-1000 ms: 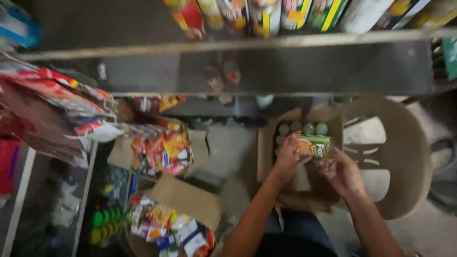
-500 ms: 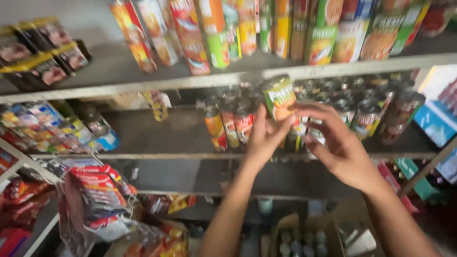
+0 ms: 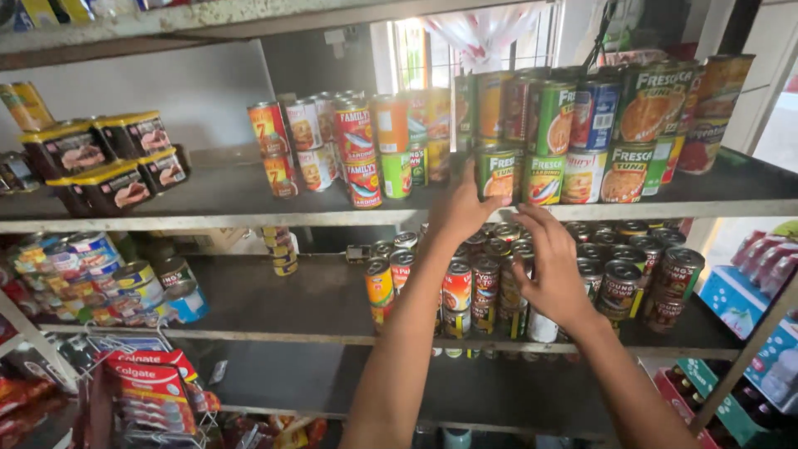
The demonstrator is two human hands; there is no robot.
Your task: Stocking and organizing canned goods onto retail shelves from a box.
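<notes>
Fingers [image 3: 475,185] touch green can [image 3: 499,173] at shelf edge [image 3: 249,218].

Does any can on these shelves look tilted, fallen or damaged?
Nothing clearly stands out. The cans by the left hand and right hand stand upright in stacks, and the green can being touched looks intact.

place: small shop | evidence: shelves [image 3: 249,195] stacked with tins [image 3: 357,158], hanging sachets [image 3: 145,382]
</notes>
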